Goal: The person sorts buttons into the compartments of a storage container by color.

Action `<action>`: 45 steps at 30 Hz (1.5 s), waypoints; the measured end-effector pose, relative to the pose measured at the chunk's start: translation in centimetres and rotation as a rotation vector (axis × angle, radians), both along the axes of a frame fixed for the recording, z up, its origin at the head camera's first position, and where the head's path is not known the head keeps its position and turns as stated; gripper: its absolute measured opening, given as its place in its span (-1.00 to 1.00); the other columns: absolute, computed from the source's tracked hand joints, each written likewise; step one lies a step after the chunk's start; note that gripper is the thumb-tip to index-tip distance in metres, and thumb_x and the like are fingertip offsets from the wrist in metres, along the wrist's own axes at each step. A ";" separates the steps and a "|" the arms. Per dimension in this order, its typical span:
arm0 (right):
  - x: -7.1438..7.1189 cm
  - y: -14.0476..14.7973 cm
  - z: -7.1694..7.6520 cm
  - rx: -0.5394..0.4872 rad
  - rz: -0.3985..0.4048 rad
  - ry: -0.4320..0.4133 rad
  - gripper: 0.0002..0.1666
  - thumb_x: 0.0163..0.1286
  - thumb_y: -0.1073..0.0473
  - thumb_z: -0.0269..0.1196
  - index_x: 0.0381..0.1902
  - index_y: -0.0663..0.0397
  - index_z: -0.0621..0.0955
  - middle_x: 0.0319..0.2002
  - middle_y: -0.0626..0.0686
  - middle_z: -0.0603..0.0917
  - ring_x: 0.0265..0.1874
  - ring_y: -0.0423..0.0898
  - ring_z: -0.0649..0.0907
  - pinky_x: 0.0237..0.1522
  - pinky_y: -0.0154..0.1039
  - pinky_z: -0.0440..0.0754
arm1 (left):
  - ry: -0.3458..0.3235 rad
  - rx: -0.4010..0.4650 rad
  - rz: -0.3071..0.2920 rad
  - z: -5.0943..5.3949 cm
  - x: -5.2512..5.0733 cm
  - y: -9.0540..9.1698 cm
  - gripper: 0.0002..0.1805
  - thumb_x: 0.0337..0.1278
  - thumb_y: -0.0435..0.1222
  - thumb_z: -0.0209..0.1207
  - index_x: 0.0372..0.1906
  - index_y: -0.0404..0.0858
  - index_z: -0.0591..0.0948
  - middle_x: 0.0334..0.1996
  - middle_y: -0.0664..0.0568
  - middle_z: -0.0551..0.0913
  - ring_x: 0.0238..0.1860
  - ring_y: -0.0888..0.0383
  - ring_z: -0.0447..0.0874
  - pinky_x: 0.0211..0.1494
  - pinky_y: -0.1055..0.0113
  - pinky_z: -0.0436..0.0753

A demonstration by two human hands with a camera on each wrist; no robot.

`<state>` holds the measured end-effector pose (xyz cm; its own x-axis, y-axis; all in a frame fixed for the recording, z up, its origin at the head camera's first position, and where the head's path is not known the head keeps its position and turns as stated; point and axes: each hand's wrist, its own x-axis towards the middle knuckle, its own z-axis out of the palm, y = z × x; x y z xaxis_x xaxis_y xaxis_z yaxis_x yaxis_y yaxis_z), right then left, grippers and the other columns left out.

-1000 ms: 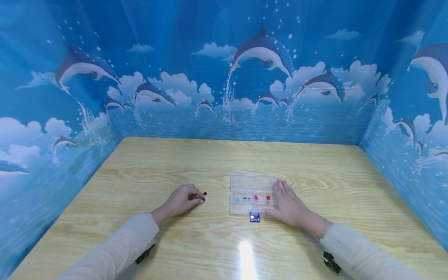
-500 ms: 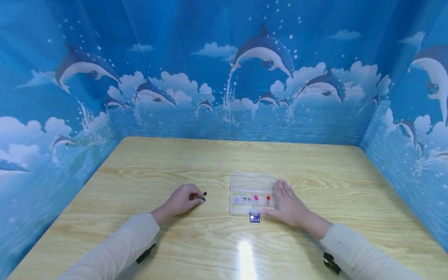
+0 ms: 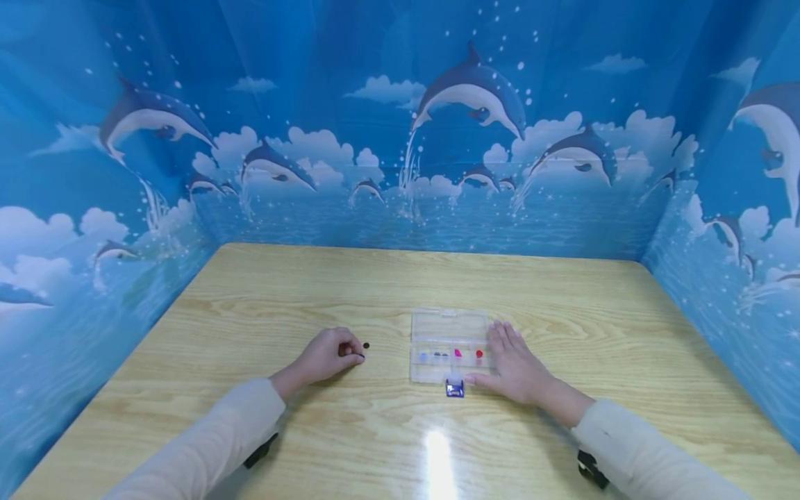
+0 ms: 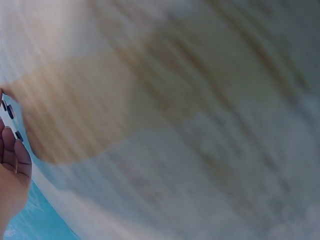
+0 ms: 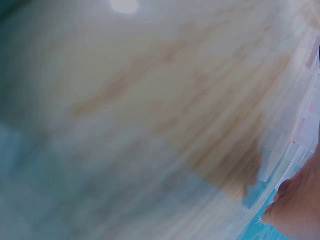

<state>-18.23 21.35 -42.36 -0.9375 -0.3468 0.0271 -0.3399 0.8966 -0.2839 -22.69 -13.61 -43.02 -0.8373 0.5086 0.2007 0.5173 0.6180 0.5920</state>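
My left hand (image 3: 328,355) lies low over the table, its fingers curled and the thumb and fingertips pinching a small dark piece (image 3: 362,356), mostly hidden. Just beyond the fingertips sits a small round black piece (image 3: 366,345). In the left wrist view that hand (image 4: 14,167) shows at the left edge, near several dark pieces (image 4: 10,111). A clear plastic compartment box (image 3: 417,373) stands open, holding pale blue, dark, pink (image 3: 457,353) and red (image 3: 478,353) bits. My right hand (image 3: 515,364) rests with straight fingers against the box's right side.
A small shiny purple-blue object (image 3: 455,388) lies at the box's front edge, close to my right thumb. The wood-grain table (image 3: 300,285) is enclosed by a blue dolphin-print curtain (image 3: 312,104). Light glares on the table (image 3: 439,455) in front.
My left fingertips have shifted very slightly, and less of the dark piece between them shows. The right hand and the box stay where they were.
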 end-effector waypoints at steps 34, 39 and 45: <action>-0.1 0.0 -0.1 0.012 -0.015 -0.021 0.21 0.19 -0.41 0.07 0.33 0.54 0.02 0.37 0.47 -0.01 0.39 0.35 -0.04 0.39 0.18 -0.03 | -0.037 0.086 0.026 0.8 0.2 0.4 -0.95 0.01 -0.42 0.23 -0.44 -0.34 0.66 -0.57 0.07 0.53 -0.55 0.37 0.35 -0.49 0.54 0.44; -0.1 0.0 -0.1 0.010 -0.013 -0.017 0.21 0.19 -0.41 0.07 0.33 0.55 0.02 0.37 0.47 0.00 0.39 0.36 -0.03 0.39 0.18 -0.02 | -0.032 0.094 0.023 0.9 0.3 0.6 -0.95 0.01 -0.43 0.22 -0.44 -0.36 0.66 -0.57 0.04 0.55 -0.54 0.36 0.36 -0.49 0.54 0.44; -0.1 0.0 -0.2 0.012 -0.013 -0.012 0.22 0.19 -0.41 0.07 0.33 0.55 0.03 0.37 0.47 0.01 0.39 0.36 -0.02 0.39 0.18 -0.02 | -0.007 0.115 0.002 1.0 0.3 0.9 -0.95 0.01 -0.44 0.22 -0.44 -0.37 0.66 -0.57 0.02 0.56 -0.53 0.39 0.36 -0.49 0.54 0.45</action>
